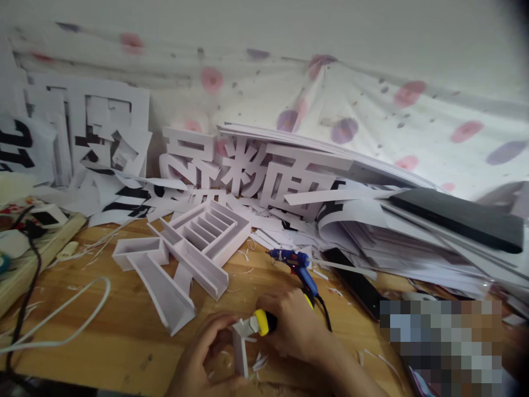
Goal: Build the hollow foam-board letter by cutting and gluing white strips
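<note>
My right hand [293, 325] is closed around a tool with a yellow and black handle [263, 322], its tip against a small white foam piece [240, 347]. My left hand [198, 358] holds that white piece upright on the wooden table [124, 342], fingers curled round it. Just behind my right hand lies a blue glue gun [295, 264] with a black cord. A large white foam letter frame [190, 248] lies further back on the table.
White cut-out characters [256, 171] lean against a spotted cloth at the back. Stacked white sheets and a black board [458, 215] fill the right. A dark phone [355, 284] lies near the glue gun. White and black cables [61, 314] run at left. White shavings litter the table.
</note>
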